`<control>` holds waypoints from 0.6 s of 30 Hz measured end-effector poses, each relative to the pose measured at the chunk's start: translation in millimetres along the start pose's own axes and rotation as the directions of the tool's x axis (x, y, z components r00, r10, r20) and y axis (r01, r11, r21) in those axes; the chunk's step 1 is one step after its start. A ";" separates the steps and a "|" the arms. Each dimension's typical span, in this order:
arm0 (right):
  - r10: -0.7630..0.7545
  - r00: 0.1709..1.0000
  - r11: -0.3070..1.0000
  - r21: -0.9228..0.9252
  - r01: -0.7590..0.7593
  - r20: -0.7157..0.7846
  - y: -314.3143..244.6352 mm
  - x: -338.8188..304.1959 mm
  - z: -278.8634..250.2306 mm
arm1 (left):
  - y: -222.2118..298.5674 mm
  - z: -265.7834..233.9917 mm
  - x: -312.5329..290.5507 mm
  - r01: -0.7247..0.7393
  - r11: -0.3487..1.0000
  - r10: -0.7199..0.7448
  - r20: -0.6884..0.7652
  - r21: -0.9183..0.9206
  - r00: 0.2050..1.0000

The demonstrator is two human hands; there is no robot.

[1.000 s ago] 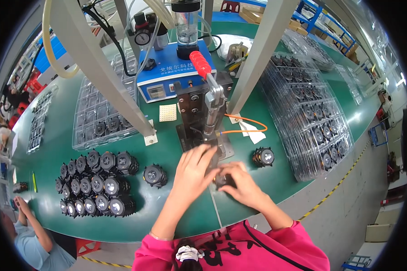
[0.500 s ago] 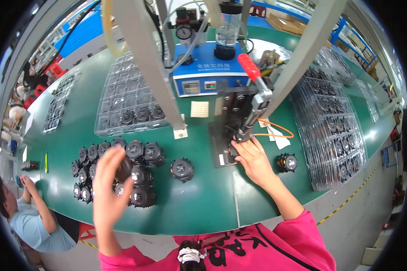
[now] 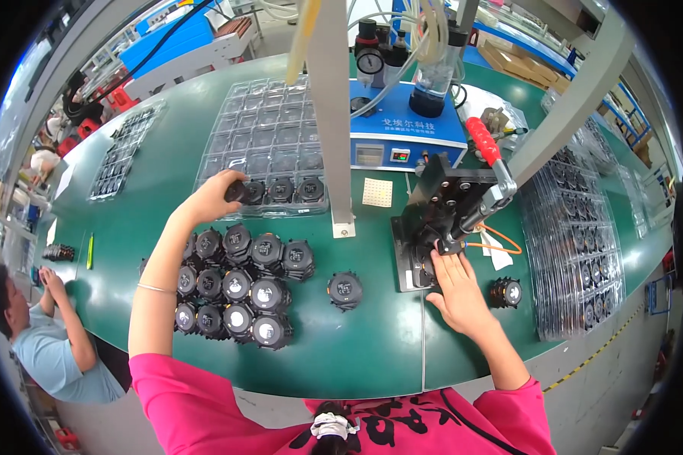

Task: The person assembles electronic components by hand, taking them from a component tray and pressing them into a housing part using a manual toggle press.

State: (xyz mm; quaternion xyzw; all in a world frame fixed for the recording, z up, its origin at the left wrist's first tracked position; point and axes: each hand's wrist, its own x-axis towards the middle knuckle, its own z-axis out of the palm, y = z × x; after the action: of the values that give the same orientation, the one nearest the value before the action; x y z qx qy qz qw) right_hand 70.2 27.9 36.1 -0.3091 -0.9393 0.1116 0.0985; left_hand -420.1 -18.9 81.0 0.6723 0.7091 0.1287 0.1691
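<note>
My left hand [image 3: 211,199] reaches over the near edge of a clear plastic tray [image 3: 262,140]. Its fingers are closed on a black round housing [image 3: 237,191], beside others like it in the nearest row. My right hand [image 3: 461,296] lies with fingers stretched out at the base of a black clamp fixture [image 3: 444,201], its fingertips under the clamp's tip. What sits beneath those fingertips is mostly hidden. The fixture's lever has a red grip [image 3: 483,140]. One housing [image 3: 344,290] stands alone between my arms; another housing [image 3: 506,292] is right of my right hand.
Stacked black housings [image 3: 268,294] crowd the table left of centre. A blue test box [image 3: 406,125] stands behind a grey post [image 3: 332,114]. At the right rise stacked clear trays [image 3: 573,250] of housings. A co-worker [image 3: 61,334] sits at the far left.
My left hand has gone from above the stacked housings forward to the tray and now grips a housing there. The view has shifted; my right hand stays at the fixture.
</note>
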 end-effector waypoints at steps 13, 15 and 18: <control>0.065 0.667 0.979 0.175 0.100 -0.742 -51.3 91.1 -148.7 | -17.9 9.5 11.5 0.013 0.999 -0.013 -0.002 0.052 1.000; -0.058 0.682 0.998 -0.045 0.037 -0.729 -28.4 137.4 -155.9 | -25.6 6.7 11.7 0.084 0.983 -0.086 0.008 0.161 0.996; -0.017 0.842 1.000 -0.017 0.009 -0.539 -21.8 152.0 -159.5 | 3.9 -3.0 10.1 0.200 0.980 -0.200 0.056 0.004 0.978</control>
State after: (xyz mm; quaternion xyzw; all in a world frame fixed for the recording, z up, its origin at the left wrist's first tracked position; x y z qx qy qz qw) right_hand -21.4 126.1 212.1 -0.3222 -0.8767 0.0135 0.3570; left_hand -418.1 -8.4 84.7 0.6009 0.7679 0.0927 0.2014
